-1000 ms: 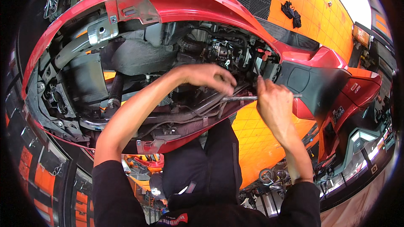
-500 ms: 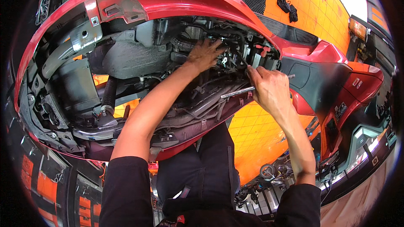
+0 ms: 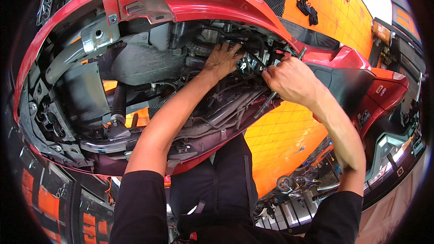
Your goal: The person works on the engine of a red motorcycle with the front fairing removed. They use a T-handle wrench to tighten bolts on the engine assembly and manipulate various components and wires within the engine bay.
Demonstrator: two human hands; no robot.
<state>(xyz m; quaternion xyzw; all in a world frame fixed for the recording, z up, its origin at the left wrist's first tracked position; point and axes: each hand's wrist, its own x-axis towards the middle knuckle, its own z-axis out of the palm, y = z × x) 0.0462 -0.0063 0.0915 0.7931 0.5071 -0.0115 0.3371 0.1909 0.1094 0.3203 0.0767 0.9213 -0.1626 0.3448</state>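
Note:
A red scooter body stretches across the view, its covers off and the engine parts and frame exposed. My left hand reaches into the engine space, fingers spread and resting against dark parts and hoses; its fingertips are partly hidden. To its right, my right hand is closed round the middle of a metal T-handle wrench. The bar of the wrench sticks out both above and below my fist, slanting from upper right to lower left. Where the wrench's shaft ends among the engine parts cannot be made out.
A dark seat-side panel lies right of my right hand. Below the opening run a black frame rail and a red lower edge. Orange floor tiles show beneath, with black gloves or cloth on the far tiles.
My right hand has turned the wrench's bar from nearly level to a steep slant, with the wrist and elbow swinging right. My left hand stays in nearly the same place.

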